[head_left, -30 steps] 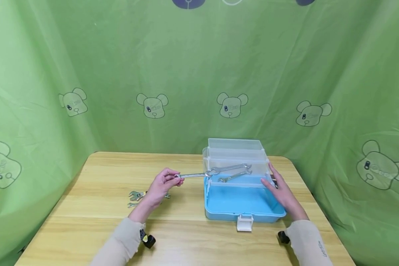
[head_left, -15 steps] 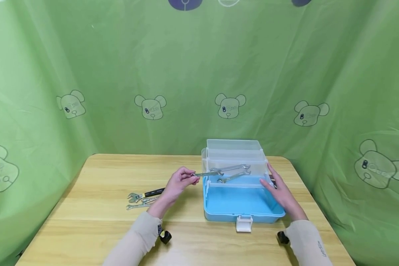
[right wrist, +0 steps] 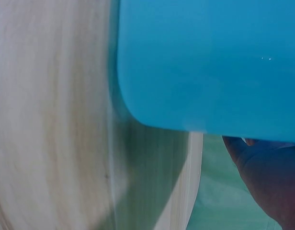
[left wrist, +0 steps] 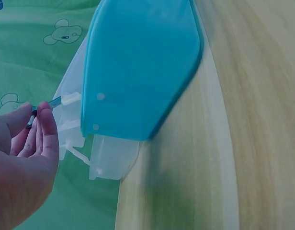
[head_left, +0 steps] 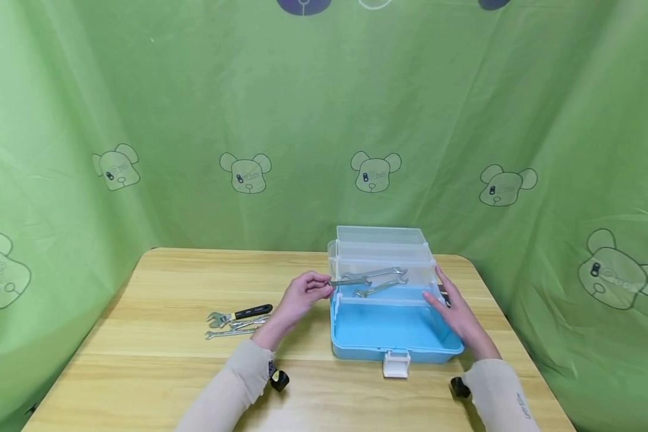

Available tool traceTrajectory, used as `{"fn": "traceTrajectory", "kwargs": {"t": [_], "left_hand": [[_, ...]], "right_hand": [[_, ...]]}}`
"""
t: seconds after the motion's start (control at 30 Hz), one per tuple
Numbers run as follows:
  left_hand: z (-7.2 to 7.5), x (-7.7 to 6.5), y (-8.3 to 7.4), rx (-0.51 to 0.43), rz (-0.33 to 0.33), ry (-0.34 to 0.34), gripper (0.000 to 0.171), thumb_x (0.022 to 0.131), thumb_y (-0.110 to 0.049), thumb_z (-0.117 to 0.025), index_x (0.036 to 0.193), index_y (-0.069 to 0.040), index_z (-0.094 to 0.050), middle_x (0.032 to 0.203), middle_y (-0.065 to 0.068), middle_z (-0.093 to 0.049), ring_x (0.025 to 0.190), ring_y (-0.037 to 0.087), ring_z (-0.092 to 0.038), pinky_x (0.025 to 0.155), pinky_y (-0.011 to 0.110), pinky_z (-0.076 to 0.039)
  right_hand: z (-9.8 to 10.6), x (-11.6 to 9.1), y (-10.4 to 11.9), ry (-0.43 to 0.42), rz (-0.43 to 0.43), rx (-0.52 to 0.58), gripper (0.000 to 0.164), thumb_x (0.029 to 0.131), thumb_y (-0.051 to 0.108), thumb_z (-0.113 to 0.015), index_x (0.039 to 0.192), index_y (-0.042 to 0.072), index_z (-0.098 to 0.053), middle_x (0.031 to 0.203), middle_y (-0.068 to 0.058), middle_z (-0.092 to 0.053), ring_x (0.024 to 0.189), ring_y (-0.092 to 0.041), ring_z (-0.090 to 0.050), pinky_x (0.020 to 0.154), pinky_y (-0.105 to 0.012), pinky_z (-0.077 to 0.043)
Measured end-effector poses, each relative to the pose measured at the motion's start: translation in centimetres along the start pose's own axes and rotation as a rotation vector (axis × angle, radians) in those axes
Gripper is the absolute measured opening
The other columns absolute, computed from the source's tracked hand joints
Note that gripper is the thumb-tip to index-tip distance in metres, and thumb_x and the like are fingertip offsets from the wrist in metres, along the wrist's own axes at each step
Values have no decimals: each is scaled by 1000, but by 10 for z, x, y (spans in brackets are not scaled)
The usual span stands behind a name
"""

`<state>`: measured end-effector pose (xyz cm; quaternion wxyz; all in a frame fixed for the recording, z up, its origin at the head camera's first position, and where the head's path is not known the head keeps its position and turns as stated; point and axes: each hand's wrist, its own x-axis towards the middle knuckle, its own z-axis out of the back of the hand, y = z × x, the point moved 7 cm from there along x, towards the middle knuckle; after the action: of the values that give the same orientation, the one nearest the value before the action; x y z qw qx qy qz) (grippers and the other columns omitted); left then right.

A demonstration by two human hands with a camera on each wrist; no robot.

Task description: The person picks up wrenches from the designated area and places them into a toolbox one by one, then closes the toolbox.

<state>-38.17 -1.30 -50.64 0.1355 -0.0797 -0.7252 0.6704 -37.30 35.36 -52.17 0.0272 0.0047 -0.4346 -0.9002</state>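
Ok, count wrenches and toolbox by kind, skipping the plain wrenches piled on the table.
Blue toolbox: 1
Black-handled adjustable wrench on the table: 1
Silver wrenches visible in the clear tray: 2
Silver wrench held by left hand: 1
Total: 5

In the left hand (head_left: 305,294) we see a wrench (head_left: 354,281) of shiny metal; just beyond that hand, trays (head_left: 380,234) of smooth, translucent plastic. Beside the right hand (head_left: 460,311), the toolbox (head_left: 353,352) is glossy plastic. Below both hands we find a smooth, wood-grained tabletop (head_left: 140,372); beyond them, a creased cloth curtain (head_left: 310,96).
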Motion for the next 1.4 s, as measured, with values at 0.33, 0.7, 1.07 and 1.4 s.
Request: {"fn": "traceTrajectory", "kwargs": {"t": [0.33,0.7,1.07,1.4], "left_hand": [[-4,10,0,164,-45,-50,28,91,-11,-78,117,-3,-73,109,16,-77,91,16,-73,85,26,-62],[-18,29,-1,293,-80,-68,22,88,-13,-82,109,-7,-78,90,2,-74,77,7,-62,69,18,-55],[-22,33,-8,380,-40,-52,23,87,-12,-83,109,-7,-79,84,0,-66,73,10,-57,63,18,-50],[-20,28,-4,385,-65,-61,24,89,-18,-82,111,-10,-79,88,1,-69,76,9,-59,65,18,-52]], "right_hand": [[-2,-1,1,9,-7,-3,84,105,55,-51,164,41,7,169,-30,-12,148,-60,-23,113,-81,-28],[0,0,0,3,-18,-5,85,104,58,-51,164,41,7,169,-29,-13,148,-59,-23,113,-81,-28],[0,-2,-1,5,-39,2,85,104,59,-51,163,44,9,167,-32,-17,148,-60,-23,113,-81,-28],[-2,-3,-1,5,-47,0,86,103,59,-51,163,42,8,166,-31,-18,148,-59,-23,113,-80,-28]]}}
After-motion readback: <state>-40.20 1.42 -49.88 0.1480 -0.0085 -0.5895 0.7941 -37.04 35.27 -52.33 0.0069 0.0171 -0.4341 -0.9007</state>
